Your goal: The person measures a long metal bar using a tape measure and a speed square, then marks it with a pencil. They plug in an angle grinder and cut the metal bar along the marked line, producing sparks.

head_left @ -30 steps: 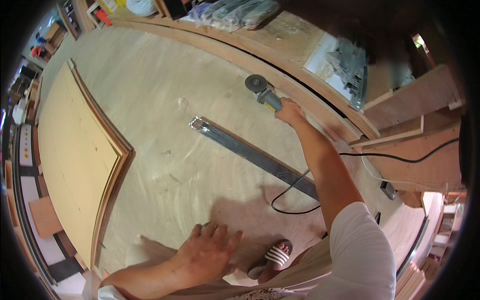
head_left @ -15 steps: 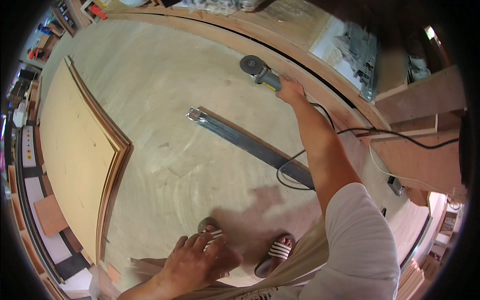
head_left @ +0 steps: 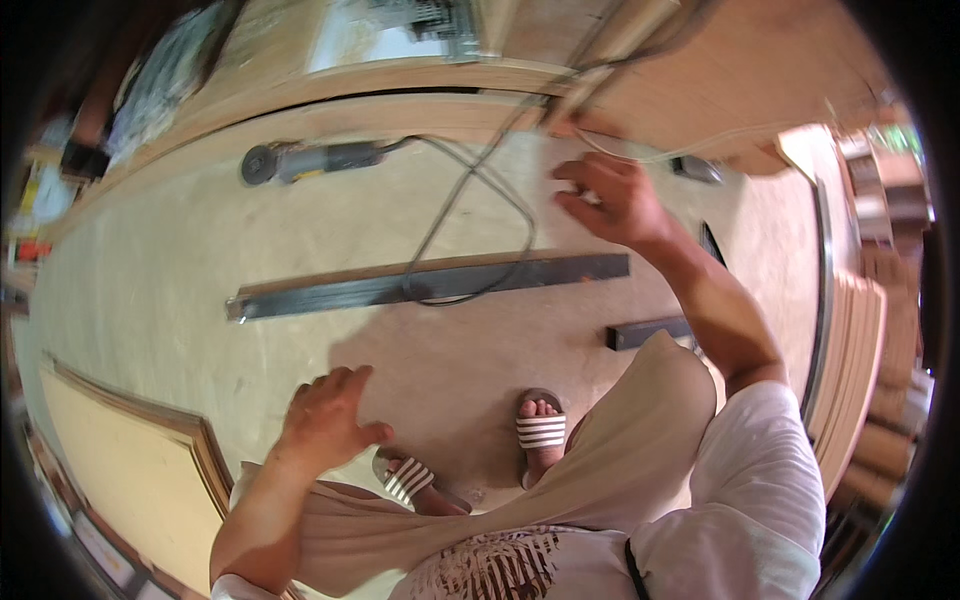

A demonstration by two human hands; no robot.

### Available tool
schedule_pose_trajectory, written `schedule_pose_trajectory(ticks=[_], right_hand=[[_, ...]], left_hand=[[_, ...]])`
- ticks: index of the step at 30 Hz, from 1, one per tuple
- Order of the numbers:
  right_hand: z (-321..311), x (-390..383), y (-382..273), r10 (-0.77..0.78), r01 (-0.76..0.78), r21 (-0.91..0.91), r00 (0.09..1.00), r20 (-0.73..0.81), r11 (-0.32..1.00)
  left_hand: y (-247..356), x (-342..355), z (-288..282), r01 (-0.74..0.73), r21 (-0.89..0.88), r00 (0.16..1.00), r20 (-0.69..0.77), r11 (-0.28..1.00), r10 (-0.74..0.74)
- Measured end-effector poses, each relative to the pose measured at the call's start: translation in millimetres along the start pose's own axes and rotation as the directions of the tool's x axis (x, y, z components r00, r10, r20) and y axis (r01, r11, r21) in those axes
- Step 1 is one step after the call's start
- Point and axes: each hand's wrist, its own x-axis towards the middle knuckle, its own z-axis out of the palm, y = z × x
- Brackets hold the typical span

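An angle grinder [head_left: 320, 160] with a dark disc and grey body lies on the floor along a low wooden ledge. Its black power cord [head_left: 450, 200] loops over a long dark metal bar [head_left: 430, 286], which rests beside a wooden strip. Past the cord, my right hand [head_left: 612, 200] is raised with fingers bent but apart, holding nothing; it is nearest the cord and the wooden panel. My left hand [head_left: 330, 420] hovers above the floor at lower left, fingers spread and nothing in it. Between my right forearm and knee, a shorter dark bar [head_left: 645, 333] is partly hidden.
Stacked board sheets [head_left: 130, 430] lie at the left. The wooden ledge [head_left: 400, 108] crosses the far side, with metal parts [head_left: 440, 25] on top. A small dark block [head_left: 698, 169] sits beyond my right hand. Long planks [head_left: 850, 360] are stacked at the right.
My right hand has let go of the grinder, which now lies on the floor, and has drawn back right. The view has turned right. My left hand has opened out.
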Motion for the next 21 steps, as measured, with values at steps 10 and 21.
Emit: schedule_pose_trajectory(ticks=[10,21], right_hand=[[-47.3,-391.1,-94.2,0.759,-0.890,0.285,0.097,-0.644,0.355],[24.5,-536.0,-170.6,0.872,-0.984,0.156,-0.150,-0.466,-0.086]], left_hand=[[-28.2,192.0,-3.4,-0.129,0.617,0.992,0.092,0.777,0.091],[-131.0,232.2,91.3,-0.045,0.409,0.992,-0.086,0.911,0.088]])
